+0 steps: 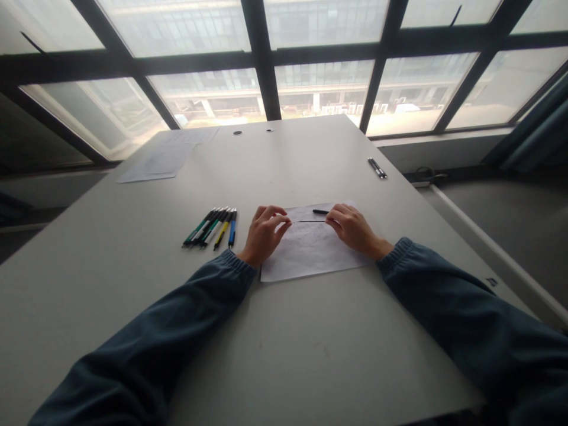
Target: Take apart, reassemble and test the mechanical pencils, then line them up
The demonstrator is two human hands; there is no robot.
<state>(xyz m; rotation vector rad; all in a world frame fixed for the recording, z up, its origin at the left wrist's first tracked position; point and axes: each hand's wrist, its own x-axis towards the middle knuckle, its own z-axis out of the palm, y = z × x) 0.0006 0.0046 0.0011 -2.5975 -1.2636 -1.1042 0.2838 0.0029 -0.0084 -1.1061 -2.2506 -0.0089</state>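
Observation:
Over a white sheet of paper [306,260], my left hand [265,232] and my right hand [352,229] face each other with fingertips pinched. A thin dark pen refill [310,221] stretches level between them, one end in each pinch. Just behind it lies a short black pen part [320,211], close to my right fingertips, its right end hidden by that hand. To the left of my left hand, several pens [210,227] with green, white, yellow and blue barrels lie side by side on the table.
The white table [284,160] reaches to large framed windows. Loose papers [157,155] lie at its far left, and dark slim pens [377,168] near the right edge. Two round fittings, including a dark one [237,132], sit at the far end. A small dark mark [491,282] is at right.

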